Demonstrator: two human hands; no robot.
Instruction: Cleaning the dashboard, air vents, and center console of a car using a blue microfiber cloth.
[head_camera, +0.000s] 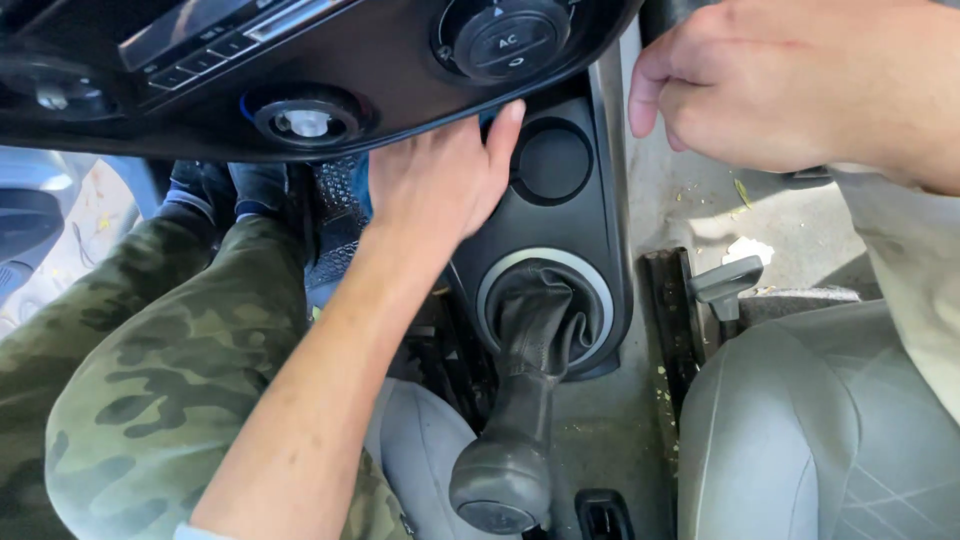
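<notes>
left hand flat, fingers together, pressing under dash panel lower edge above cup holder. right hand curled, seemingly empty. probably freeing trim; next needs a firm pull.

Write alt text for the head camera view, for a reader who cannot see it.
Inside a car, the person's left hand presses flat against the lower edge of the black dashboard panel, beside a round cup holder. The right hand hovers curled above the grey passenger seat. Below sits the gear lever.
</notes>
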